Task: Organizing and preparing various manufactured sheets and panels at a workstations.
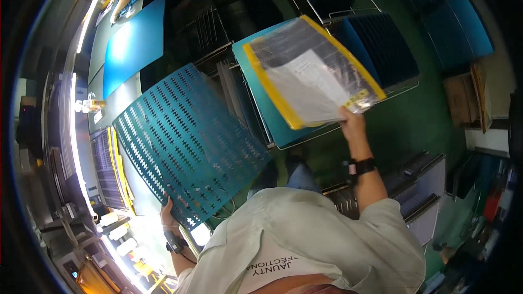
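Note:
My left hand (167, 210) is closed on the lower left edge of a large teal sheet (188, 125), which is cut through with rows of small cross-shaped holes. The sheet hangs tilted in front of me on the left. In my right hand (353, 123), the fingers pinch the lower right corner of a clear plastic document sleeve (283, 57) with yellow edges. White paper (316, 79) and a dark sheet show inside it. The sleeve is held over a plain teal board (253, 84) on a wire rack; whether they touch I cannot tell.
A blue sheet (133, 43) lies on the bench at the far left, near another person's arm (126, 0). More yellow-edged sleeves (121, 171) rest along that bench beside a bright light strip. Racks of dark panels (381, 49) stand beyond, with a grey slotted rack (417, 198) at right.

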The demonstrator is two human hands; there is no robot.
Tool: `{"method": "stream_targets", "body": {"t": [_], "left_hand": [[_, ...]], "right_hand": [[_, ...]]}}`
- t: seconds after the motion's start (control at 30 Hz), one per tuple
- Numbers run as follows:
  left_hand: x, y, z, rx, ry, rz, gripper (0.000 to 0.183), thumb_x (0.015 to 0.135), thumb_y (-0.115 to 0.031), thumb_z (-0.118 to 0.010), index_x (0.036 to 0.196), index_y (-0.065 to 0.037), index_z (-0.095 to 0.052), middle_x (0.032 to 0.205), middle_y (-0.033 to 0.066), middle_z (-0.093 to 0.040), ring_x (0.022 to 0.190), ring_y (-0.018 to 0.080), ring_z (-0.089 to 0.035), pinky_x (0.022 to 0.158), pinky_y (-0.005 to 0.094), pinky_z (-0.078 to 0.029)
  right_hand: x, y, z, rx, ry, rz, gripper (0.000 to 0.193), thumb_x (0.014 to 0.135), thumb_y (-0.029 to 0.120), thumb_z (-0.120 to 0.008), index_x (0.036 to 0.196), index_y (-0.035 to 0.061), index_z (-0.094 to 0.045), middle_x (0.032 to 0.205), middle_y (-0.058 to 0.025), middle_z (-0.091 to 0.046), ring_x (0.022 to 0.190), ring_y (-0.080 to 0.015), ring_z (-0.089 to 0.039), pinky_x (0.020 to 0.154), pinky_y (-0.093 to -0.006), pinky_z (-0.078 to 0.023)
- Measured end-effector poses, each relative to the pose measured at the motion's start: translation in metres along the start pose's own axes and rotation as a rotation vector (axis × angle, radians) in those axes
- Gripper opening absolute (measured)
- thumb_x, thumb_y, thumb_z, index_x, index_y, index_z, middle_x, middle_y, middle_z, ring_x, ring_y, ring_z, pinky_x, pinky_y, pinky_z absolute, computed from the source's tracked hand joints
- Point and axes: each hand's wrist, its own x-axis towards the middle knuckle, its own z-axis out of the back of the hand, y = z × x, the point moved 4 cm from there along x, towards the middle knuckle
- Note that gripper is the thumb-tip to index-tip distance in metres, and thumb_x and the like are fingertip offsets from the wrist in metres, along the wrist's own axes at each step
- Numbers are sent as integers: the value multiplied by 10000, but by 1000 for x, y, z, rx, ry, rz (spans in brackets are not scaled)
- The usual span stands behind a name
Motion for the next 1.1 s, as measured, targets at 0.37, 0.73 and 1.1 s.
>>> {"method": "stream_targets", "body": {"t": [0.37, 0.73, 1.1], "left_hand": [[135, 65, -194, -4, 64, 168, 351, 817, -135, -586, 1145, -74, -475, 987, 83, -586, 771, 206, -605, 697, 354, -508], [191, 143, -306, 116, 311, 387, 345, 850, -107, -542, 1183, -70, -459, 1053, 75, -576, 834, 206, -596, 713, 373, -512], [198, 163, -228, 634, -143, -390, 643, 794, -556, -498, 1131, -10, -527, 1149, 173, -531, 1075, 286, -500, 900, 364, -387]], "right_hand": [[-91, 175, 41, -191, -175, 252, 344, 853, 209, -556, 1092, -38, -549, 932, -65, -598, 798, -125, -573, 677, -221, -455], [-108, 174, 95, -295, -138, 182, 370, 874, 356, -496, 1051, 35, -550, 792, -45, -580, 638, -126, -545, 531, -245, -440], [-20, 108, 8, -150, 246, -97, 219, 779, 100, -615, 950, -34, -587, 916, -80, -605, 828, -173, -584, 747, -280, -474]]}}
